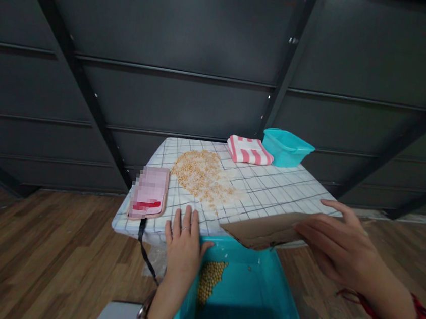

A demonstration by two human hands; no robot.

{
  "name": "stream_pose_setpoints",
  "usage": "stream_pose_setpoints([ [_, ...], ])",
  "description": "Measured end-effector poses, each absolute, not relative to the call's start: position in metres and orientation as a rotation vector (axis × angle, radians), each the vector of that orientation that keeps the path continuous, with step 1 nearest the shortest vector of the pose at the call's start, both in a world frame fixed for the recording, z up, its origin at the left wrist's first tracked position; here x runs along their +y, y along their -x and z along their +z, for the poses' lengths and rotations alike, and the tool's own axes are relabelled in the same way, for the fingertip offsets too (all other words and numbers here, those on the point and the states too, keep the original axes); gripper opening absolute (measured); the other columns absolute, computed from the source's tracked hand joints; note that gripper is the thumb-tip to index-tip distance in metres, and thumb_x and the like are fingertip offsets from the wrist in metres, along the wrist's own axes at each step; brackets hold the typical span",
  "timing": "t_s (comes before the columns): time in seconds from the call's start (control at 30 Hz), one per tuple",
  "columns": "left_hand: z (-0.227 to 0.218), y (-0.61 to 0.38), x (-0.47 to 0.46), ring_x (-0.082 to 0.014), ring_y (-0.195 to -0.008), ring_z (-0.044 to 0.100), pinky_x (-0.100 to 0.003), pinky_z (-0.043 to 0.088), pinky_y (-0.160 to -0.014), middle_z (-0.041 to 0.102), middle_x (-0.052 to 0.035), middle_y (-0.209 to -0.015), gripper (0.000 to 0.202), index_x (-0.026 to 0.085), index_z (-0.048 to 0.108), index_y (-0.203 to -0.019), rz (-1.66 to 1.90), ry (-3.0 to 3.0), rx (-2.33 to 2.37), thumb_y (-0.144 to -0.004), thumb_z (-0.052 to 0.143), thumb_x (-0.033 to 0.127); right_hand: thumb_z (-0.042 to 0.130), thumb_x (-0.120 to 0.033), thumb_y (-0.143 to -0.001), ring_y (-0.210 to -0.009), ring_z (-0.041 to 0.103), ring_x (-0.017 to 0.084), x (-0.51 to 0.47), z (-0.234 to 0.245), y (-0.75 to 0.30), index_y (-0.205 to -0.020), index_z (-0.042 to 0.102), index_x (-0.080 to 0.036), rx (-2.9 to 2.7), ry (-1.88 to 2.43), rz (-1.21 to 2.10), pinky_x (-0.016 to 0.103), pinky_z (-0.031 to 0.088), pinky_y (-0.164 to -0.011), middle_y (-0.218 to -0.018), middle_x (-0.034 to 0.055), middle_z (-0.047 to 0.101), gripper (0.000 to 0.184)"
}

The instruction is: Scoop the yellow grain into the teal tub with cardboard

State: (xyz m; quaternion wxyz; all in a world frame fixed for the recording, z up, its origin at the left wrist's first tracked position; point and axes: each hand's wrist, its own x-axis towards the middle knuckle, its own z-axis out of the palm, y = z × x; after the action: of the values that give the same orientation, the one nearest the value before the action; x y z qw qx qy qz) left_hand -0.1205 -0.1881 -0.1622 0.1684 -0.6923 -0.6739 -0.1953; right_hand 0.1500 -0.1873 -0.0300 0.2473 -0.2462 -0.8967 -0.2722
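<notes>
My left hand point(183, 245) lies flat with fingers spread on the near edge of the checked tablecloth point(263, 185), its thumb by the rim of a teal basin point(252, 290). Round tan beans sit in a small heap point(211, 278) on the basin's left side. In my right hand point(345, 239) is a piece of brown cardboard point(266, 228), pinched at its right end and held tilted above the basin's far rim. Soybeans point(200, 173), mixed with white powder, are spread on the cloth beyond my left hand.
A pink phone-like case point(150, 193) with a black strap point(145, 256) lies at the table's left edge. At the back are a folded pink-and-white striped towel point(250, 150) and a smaller teal basket point(286, 149). A dark panelled wall point(177, 100) stands behind the table.
</notes>
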Motion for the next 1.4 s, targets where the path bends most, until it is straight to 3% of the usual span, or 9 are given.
stream_pose_setpoints([
  [0.47,-0.163,0.123,-0.188,-0.0399,-0.126,0.043,-0.058,0.036,-0.1,0.05,-0.0205,-0.137,0.064,0.009,0.05,-0.129,-0.508,1.995,-1.931,-0.076,0.061,0.044,0.039,-0.001,-0.072,-0.065,0.057,0.016,-0.156,-0.038,-0.157,-0.093,0.052,-0.021,-2.451,0.782,-0.916,0.044,0.039,-0.088,-0.073,0.0006,0.064,0.032],
  [0.87,-0.168,0.123,-0.187,-0.0385,-0.126,0.042,-0.056,0.036,-0.1,0.051,-0.019,-0.137,0.064,0.011,0.05,-0.129,-0.517,1.964,-1.864,-0.077,0.059,0.047,0.044,-0.003,-0.079,-0.065,0.058,0.016,-0.124,-0.027,-0.169,-0.093,0.056,-0.02,-2.239,0.749,-0.992,0.043,0.04,-0.089,-0.069,0.0008,0.064,0.025],
  [1.1,-0.175,0.118,-0.185,-0.0367,-0.128,0.039,-0.056,0.033,-0.102,0.05,-0.0164,-0.138,0.058,0.015,0.051,-0.129,-0.487,1.857,-1.835,-0.08,0.054,0.045,0.04,0.001,-0.074,-0.07,0.061,0.018,-0.086,-0.039,-0.159,-0.089,0.059,-0.019,-2.108,0.727,-1.028,0.047,0.038,-0.09,-0.073,0.0022,0.067,0.031],
  [1.4,-0.172,0.115,-0.186,-0.0384,-0.125,0.042,-0.059,0.033,-0.1,0.053,-0.0197,-0.134,0.058,0.012,0.052,-0.128,-0.544,1.909,-1.836,-0.08,0.052,0.046,0.043,-0.005,-0.08,-0.074,0.064,0.016,-0.151,-0.041,-0.204,-0.097,0.056,-0.024,-2.224,0.704,-0.702,0.045,0.041,-0.091,-0.081,0.0003,0.07,0.029],
])
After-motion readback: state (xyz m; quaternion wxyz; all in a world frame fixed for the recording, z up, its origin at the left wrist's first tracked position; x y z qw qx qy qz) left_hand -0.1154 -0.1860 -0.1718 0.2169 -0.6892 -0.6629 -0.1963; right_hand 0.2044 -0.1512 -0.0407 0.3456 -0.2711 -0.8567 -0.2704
